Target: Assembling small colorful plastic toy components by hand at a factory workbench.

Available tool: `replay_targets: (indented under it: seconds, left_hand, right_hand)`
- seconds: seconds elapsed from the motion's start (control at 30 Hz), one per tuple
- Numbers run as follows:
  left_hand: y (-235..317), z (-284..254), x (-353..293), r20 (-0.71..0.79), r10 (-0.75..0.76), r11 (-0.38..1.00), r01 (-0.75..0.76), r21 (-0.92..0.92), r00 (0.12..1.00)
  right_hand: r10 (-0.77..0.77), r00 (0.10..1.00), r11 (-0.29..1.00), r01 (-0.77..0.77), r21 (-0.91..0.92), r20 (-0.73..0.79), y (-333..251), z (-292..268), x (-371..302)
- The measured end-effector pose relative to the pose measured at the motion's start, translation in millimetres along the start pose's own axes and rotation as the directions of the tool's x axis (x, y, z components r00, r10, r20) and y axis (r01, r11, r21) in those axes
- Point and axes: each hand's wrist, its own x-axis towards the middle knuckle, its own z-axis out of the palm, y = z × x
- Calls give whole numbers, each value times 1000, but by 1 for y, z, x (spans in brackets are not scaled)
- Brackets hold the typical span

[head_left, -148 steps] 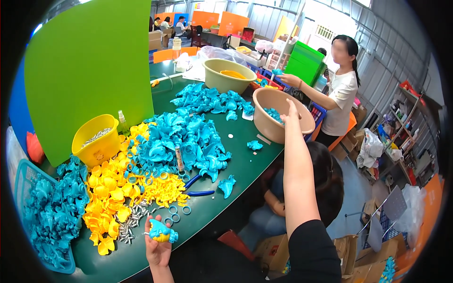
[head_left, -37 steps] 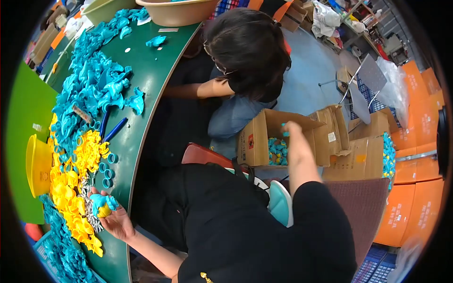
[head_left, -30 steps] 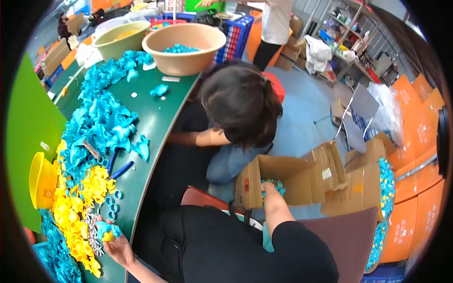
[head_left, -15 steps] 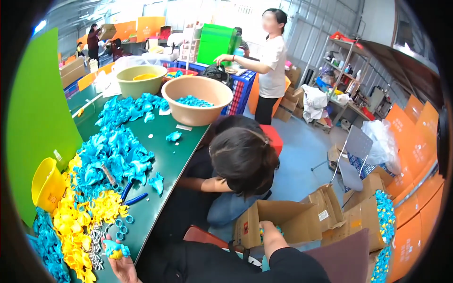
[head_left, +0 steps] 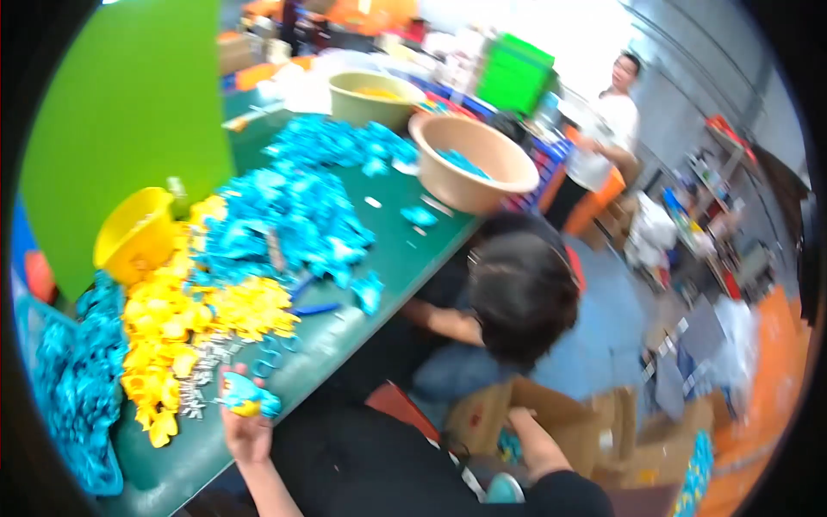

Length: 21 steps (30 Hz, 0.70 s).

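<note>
At the table's near edge, my left hand (head_left: 248, 435) is palm up and holds a small blue-and-yellow plastic toy piece (head_left: 248, 398) against its fingers. Several blue rings (head_left: 267, 355) lie just past it, beside a scatter of small grey metal parts (head_left: 202, 370). Left of these spreads a pile of yellow plastic pieces (head_left: 164, 319). My right hand (head_left: 522, 420) reaches down into an open cardboard box (head_left: 478, 414), where blue-and-yellow pieces (head_left: 508, 444) show; its fingers are hidden and blurred.
On the green table (head_left: 379, 207) stand a heap of blue pieces (head_left: 284, 220), blue-handled pliers (head_left: 314, 308), a yellow tub (head_left: 133, 237), a peach basin (head_left: 474, 189) and an olive basin (head_left: 362, 108). A seated person (head_left: 525, 293) bends close ahead; another person (head_left: 616, 125) stands beyond.
The view has swung left, so the scene sits farther right. My left hand still holds the toy piece, and my right hand stays in the box. The standing person's arms are now drawn in, near a whitish container.
</note>
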Motion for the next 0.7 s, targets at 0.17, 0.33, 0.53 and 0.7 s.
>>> replay_targets:
  seconds: [0.17, 0.33, 0.53, 0.7]
  left_hand:
    - [3, 6, -19, -36, 31, 999, -30, 26, 999]
    - [0, 8, -2, -74, 27, 994, -19, 104, 997]
    - [-4, 9, 1, 36, -7, 999, 6, 43, 999]
    - [-9, 16, 3, -47, 56, 986, -48, 160, 997]
  right_hand:
    - [-288, 707, 888, 449, -96, 646, -202, -293, -59]
    - [-683, 730, 724, 678, 124, -4, -324, -350, -79]
    - [-753, 605, 608, 790, 79, -257, -406, -402, -101]
    - [-764, 551, 363, 797, 483, -336, -447, -389, -94]
